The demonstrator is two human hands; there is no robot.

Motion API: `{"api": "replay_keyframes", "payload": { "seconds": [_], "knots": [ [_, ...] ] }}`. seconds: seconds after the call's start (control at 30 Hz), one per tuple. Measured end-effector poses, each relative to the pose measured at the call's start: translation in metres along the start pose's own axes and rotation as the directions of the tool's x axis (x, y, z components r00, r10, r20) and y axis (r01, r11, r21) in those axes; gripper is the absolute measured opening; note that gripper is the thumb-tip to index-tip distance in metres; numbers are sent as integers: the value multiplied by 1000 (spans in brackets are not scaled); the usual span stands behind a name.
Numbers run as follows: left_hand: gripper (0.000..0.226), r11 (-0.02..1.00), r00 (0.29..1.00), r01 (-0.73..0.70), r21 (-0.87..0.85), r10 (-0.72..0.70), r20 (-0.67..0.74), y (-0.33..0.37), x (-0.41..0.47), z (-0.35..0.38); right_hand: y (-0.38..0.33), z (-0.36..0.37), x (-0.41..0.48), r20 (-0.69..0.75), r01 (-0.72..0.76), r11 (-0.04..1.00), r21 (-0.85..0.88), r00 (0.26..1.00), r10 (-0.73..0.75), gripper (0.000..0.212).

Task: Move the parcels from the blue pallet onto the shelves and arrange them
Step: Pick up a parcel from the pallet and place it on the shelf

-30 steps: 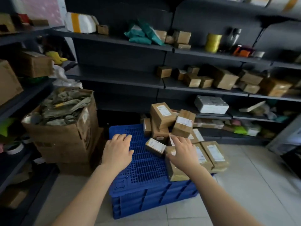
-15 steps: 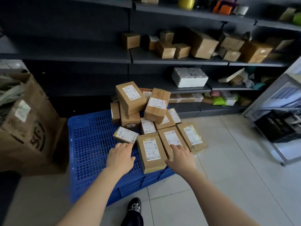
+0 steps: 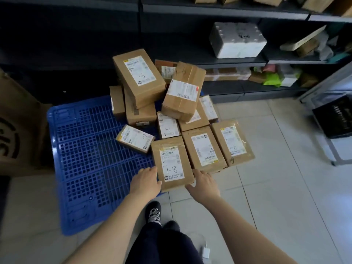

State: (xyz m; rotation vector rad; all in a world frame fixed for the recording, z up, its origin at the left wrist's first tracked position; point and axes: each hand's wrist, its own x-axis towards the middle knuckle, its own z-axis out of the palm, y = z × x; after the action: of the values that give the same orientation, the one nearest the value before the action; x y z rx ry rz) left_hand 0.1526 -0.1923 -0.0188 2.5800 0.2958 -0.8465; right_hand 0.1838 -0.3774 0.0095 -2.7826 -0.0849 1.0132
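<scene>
The dark shelving (image 3: 209, 14) runs along behind the blue pallet (image 3: 91, 159), and the lowest shelf edge sits close behind the pallet's far side. Pale floor tiles (image 3: 285, 187) spread out to the right of the pallet and in front of it, so that's where the walking room is. A big cardboard carton (image 3: 17, 130) stands hard up against the pallet's left edge.

The left half of the pallet is bare grid. The parcel pile (image 3: 163, 103) crowds the far right corner, with two boxes tilted on top of it. A white foam box (image 3: 236, 40) sits on a shelf behind the pallet and to its right.

Three flat parcels lie in a row along the pallet's right edge, and the outermost looks to hang past it over the tiles. The nearest is the parcel marked 1-8 (image 3: 171, 164), at the pallet's near right corner.

The left hand (image 3: 145, 182) is against that parcel's left side, fingers loose and fairly straight, just touching. The right hand (image 3: 204, 184) is on the other side, fingers spread, thumb at the near corner. Neither hand is wrapped round it.

A dark shoe (image 3: 153, 211) stands on the tiles just off the pallet's near edge.
</scene>
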Motion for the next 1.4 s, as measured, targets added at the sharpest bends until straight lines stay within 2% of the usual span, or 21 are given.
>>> {"api": "replay_keyframes", "payload": {
  "seconds": [0.2, 0.3, 0.37, 0.5, 0.57, 0.73, 0.87, 1.13, 1.4],
  "knots": [
    [51, 975, 995, 92, -201, -82, 59, 4, 30, 29, 1, 19, 34, 44, 1, 996, 94, 999, -6, 45],
    [71, 916, 981, 194, -351, -176, 82, 8, 38, 37, 4, 28, 47, 55, 2, 991, 132, 998, -9, 41],
    [76, 858, 965, 262, -441, -239, 109, 8, 43, 44, 3, 34, 51, 34, -17, 984, 175, 999, 12, 41],
    [66, 778, 939, 338, -530, -312, 142, 5, 45, 56, 0, 40, 51, 2, -68, 963, 260, 998, 70, 60],
    [67, 757, 930, 354, -549, -347, 122, 3, 41, 57, 0, 43, 51, 7, -85, 954, 289, 996, 87, 60],
    [67, 702, 925, 343, -625, -368, 95, -2, 23, 59, -4, 43, 42, 36, -100, 951, 293, 995, 94, 35],
    [65, 633, 915, 338, -696, -393, 86, -1, -1, 56, -3, 38, 31, -32, -31, 942, 335, 998, 44, 23],
    [56, 477, 888, 244, -845, -461, -3, 5, -56, 45, -12, 19, -1, -90, 90, 879, 468, 995, -54, 31],
    [58, 439, 809, 112, -891, -561, -175, -11, -105, 7, -54, -3, -33, -198, 276, 806, 523, 960, -200, 42]
  ]
}}
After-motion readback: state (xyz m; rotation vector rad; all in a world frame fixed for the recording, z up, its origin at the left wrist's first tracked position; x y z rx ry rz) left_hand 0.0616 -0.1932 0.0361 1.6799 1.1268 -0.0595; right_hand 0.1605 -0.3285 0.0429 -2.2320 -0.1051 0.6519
